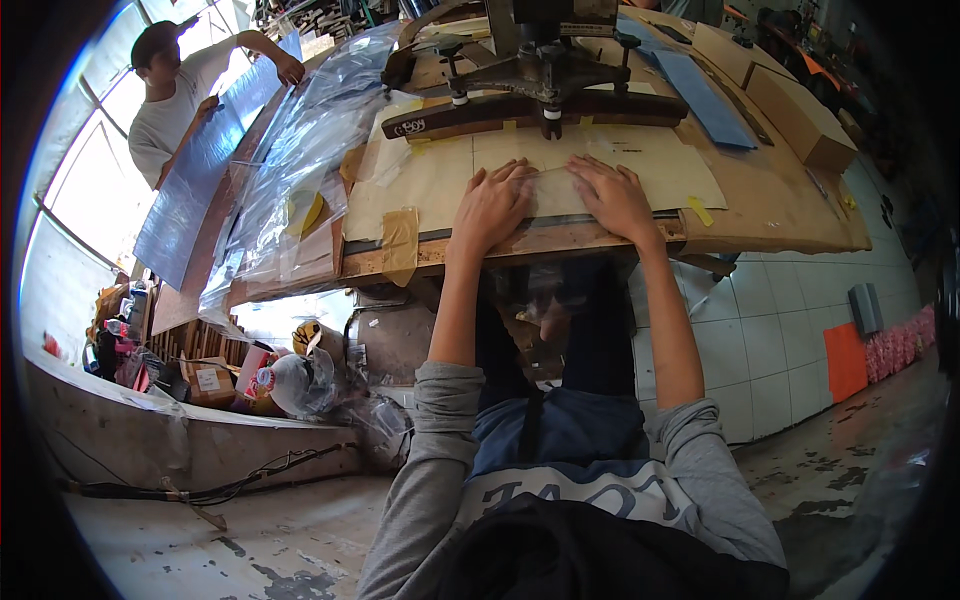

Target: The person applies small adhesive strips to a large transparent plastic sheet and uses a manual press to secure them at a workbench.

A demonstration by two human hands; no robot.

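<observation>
Both my hands rest near the front edge of a worktable, on a cream-coloured sheet (400, 185) that covers its middle. My left hand (492, 205) lies palm down, fingers stretched forward and inward. Opposite it, my right hand (614, 198) is also laid flat, its fingers pointing toward the left one. A thin, see-through film (556, 192) spans the gap between them, and fingers of each hand touch its edges. Just beyond the fingertips stands a dark metal press (550, 88) with a wide curved bar (450, 118). What lies under my palms is hidden.
Brown tape (401, 240) hangs over the front edge. Crumpled clear plastic (290, 160) covers the left side, where a co-worker (175, 95) handles a shiny blue sheet (212, 172). To the right are a blue strip (705, 98) and a cardboard box (798, 115). A plastic bottle (290, 382) stands below left.
</observation>
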